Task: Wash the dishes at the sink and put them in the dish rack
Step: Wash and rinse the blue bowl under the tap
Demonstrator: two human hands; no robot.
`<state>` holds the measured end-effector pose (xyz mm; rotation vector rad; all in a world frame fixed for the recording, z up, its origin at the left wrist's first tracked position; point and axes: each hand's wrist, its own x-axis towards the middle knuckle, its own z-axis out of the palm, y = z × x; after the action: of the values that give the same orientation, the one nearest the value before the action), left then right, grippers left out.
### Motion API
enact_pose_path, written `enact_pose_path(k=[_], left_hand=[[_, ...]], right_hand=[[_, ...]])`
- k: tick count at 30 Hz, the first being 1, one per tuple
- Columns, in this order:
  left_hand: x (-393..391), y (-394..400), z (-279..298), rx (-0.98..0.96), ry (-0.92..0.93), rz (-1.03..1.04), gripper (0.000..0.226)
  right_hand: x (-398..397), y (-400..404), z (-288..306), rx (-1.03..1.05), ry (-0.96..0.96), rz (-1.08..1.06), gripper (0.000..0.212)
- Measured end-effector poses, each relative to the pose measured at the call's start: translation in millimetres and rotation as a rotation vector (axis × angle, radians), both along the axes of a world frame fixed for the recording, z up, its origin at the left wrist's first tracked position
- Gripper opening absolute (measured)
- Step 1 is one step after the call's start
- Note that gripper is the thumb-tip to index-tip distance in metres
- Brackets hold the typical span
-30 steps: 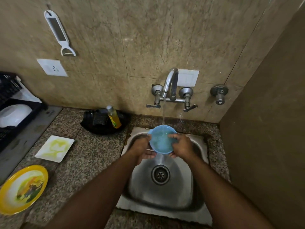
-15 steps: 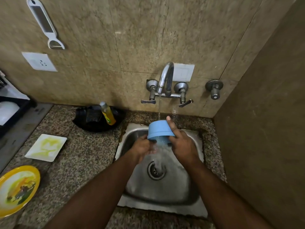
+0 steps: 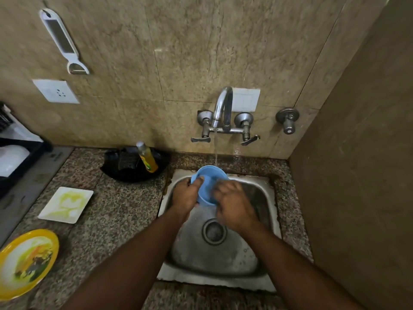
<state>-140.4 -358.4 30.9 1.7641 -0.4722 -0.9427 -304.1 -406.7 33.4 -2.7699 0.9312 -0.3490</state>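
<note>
2 hands (image 3: 185, 195) (image 3: 234, 208) gripping tilted blue bowl (image 3: 209, 186), water stream (image 3: 215, 148) hitting rim

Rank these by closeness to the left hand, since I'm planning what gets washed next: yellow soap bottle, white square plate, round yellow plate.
From the left hand:
1. Yellow soap bottle, behind it, by the wall.
2. White square plate, on the counter leftward.
3. Round yellow plate, at the counter's near-left edge.
</note>
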Motion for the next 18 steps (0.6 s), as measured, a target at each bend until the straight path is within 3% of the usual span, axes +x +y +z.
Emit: enact_pose_path(k=[2,4,6,8,12,14,16,18], left_hand=[[2,-1,0,-0.016,-0.160,0.018,0.018],[6,1,5,0.013,-0.293,-0.016,0.024],[18,0,7,0.049,-0.326,-0.015,0.047],[25,2,14,0.113,-0.335,-0.076,0.051],[28,-1,36,0.154,-0.165,-0.164,0.016],[29,-7,36,0.120,-0.072,-0.080,0.015],[20,-9,34,0.021,0.150,-0.025,0.033],[3,-9,25,-0.078,0.249,0.020,0.080]], right_hand=[[7,7,-7,0.206,0.039,0.065,0.062],[11,9,-16,0.367,-0.074,0.100,0.059],[13,1,-16,0.312,-0.030,0.200,0.056],[9,-17,-4,0.158,0.213,0.272,0.047],[6,-43,8,-0.265,0.517,0.380,0.036],[11,-40,3,-0.289,0.481,0.339,0.034],[22,-34,3,-0.221,0.399,0.234,0.036],[34,-30,7,-0.112,0.359,0.116,0.038]])
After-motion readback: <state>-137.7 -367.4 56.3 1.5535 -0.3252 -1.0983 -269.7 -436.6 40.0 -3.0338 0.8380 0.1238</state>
